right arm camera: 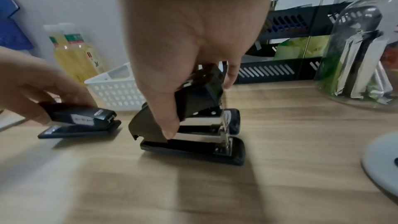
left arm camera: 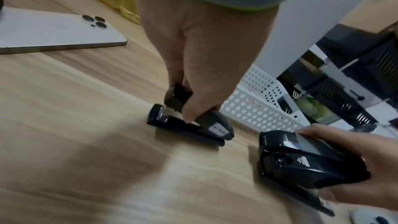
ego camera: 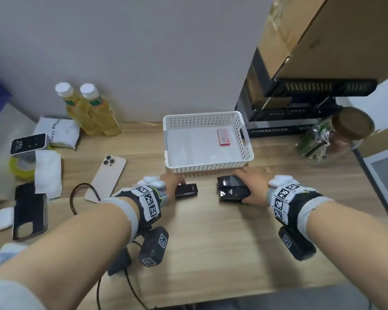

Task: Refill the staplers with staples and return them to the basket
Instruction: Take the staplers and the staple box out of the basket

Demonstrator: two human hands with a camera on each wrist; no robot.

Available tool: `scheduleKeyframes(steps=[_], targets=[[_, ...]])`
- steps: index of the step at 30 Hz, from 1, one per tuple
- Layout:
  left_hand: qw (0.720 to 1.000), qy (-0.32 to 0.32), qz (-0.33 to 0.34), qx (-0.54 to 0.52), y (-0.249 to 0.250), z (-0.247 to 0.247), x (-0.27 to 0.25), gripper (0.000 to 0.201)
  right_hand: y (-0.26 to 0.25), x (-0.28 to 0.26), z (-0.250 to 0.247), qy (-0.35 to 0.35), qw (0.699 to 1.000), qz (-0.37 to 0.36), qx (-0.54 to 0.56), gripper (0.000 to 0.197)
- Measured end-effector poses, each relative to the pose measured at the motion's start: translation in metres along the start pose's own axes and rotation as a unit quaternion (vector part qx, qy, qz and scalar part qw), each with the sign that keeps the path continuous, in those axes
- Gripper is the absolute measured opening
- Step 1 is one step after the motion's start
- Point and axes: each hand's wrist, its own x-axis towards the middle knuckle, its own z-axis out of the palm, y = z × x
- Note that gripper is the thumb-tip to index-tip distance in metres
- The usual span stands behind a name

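From the head camera, the white plastic basket with little holes [ego camera: 207, 142] sits on the light wooden desk [ego camera: 211, 242], and the only thing in it is a small pink box [ego camera: 224, 137], probably the staples. Just in front of the basket, the left hand [ego camera: 171, 184] curls around a small black stapler [ego camera: 186, 190], and the right hand [ego camera: 251, 186] curls around a big black stapler [ego camera: 232, 191]. Both staplers are out on the desk, not in the basket. From the left wrist camera, the thumb and fingers [left arm camera: 189, 108] pinch the small stapler's sides near its back end, and its flat base lies on the wood. It looks hard, smooth and light, so holding the sides seems right. From the right wrist camera, the right hand wraps over the big stapler's top, with the thumb [right arm camera: 165, 122] pressed on its side, and the top part looks lifted off the shiny metal middle. This one looks heavier, with hinged parts that could snap shut on a finger, so it is safest to hold the body and keep the base flat. A clear glass jar [right arm camera: 361, 54] nearby holds shiny packets.
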Motion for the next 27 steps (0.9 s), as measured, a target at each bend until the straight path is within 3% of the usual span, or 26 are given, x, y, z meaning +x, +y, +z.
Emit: scheduleKeyframes(steps=[4,8,10,12,15,16,19,22,27], targets=[[1.0,0.023,-0.007,0.003,0.0,0.01,0.001,0.047,0.002,0.006,0.012,-0.026,0.999,0.02,0.017,0.079],[0.996,0.046,-0.034,-0.067,-0.017,0.019,-0.002,0.049,0.007,0.006,0.004,-0.033,0.999,0.017,0.026,0.084],[0.984,0.051,-0.077,-0.155,-0.026,0.018,-0.001,0.058,0.01,0.009,-0.01,-0.008,0.999,-0.015,0.039,0.071],[0.961,0.056,-0.113,-0.248,-0.033,0.017,0.002,0.056,0.013,0.019,-0.027,0.048,0.994,-0.033,0.097,0.043],[0.918,0.082,-0.139,-0.362,-0.04,0.015,0.008,0.049,0.019,0.056,-0.046,0.105,0.982,0.002,0.157,0.015],[0.908,0.086,-0.145,-0.384,-0.042,0.018,0.008,0.048,0.021,0.07,-0.049,0.097,0.981,0.023,0.167,0.017],[0.899,0.093,-0.142,-0.403,-0.046,0.031,0.01,0.055,0.021,0.119,-0.048,0.025,0.981,0.073,0.177,0.047],[0.889,0.12,-0.116,-0.427,-0.054,0.05,0.009,0.062,0.019,0.161,-0.044,-0.005,0.986,0.106,0.128,0.056],[0.864,0.14,-0.125,-0.468,-0.059,0.062,0.004,0.029,0.01,0.199,-0.036,0.026,0.984,0.167,0.059,0.069]])
